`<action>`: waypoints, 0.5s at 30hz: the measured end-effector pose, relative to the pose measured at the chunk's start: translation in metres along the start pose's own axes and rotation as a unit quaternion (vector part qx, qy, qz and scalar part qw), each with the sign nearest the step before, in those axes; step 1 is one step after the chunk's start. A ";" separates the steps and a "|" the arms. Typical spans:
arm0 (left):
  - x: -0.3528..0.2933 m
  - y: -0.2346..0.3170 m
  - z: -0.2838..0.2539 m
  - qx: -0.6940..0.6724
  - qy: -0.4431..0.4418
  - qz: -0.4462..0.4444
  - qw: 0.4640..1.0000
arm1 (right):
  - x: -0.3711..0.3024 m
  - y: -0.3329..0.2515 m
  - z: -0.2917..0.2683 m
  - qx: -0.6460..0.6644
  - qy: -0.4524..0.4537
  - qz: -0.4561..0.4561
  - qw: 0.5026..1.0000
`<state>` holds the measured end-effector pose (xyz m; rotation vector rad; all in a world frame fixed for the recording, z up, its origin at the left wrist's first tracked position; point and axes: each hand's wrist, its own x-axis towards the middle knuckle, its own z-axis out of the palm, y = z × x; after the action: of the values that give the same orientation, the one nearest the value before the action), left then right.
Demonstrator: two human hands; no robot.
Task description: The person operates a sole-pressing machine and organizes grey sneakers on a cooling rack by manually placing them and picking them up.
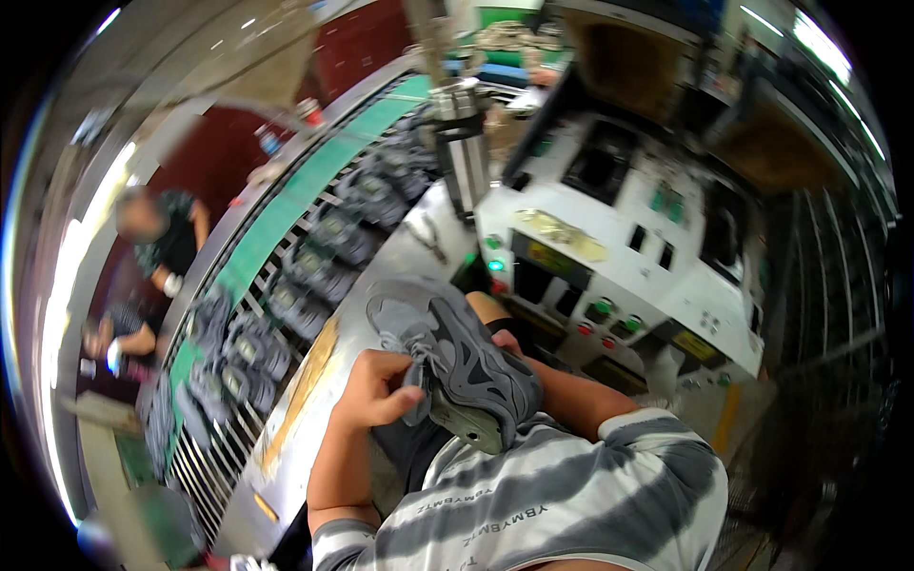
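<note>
Striped shirt [571, 481] at six o'clock lies below one grey shoe [476, 366] near centre, seemingly laced already, left grip [374, 388] pinching its opening, right grip [507, 343] too hidden to tell, more shoes [324, 262] remaining toward ten o'clock.

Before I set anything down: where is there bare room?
The pale ledge between the shoe rows and the left hand looks bare, as does the green belt's upper stretch, beyond those rows. The barred rack is crowded with shoes.

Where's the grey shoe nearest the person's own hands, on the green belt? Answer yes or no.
No, the left hand holds the grey shoe in front of the person's body, apart from the green belt.
</note>
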<state>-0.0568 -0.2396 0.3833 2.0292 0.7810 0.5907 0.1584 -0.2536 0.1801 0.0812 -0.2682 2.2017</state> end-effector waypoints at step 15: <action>0.064 -0.224 0.172 0.116 0.096 -0.177 0.973 | -0.338 -0.280 0.128 -0.506 0.456 -0.510 0.525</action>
<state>0.0315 -0.1915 0.1113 1.9893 1.3501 0.5112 0.5806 -0.3841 0.2981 -1.2183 -0.6270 0.4359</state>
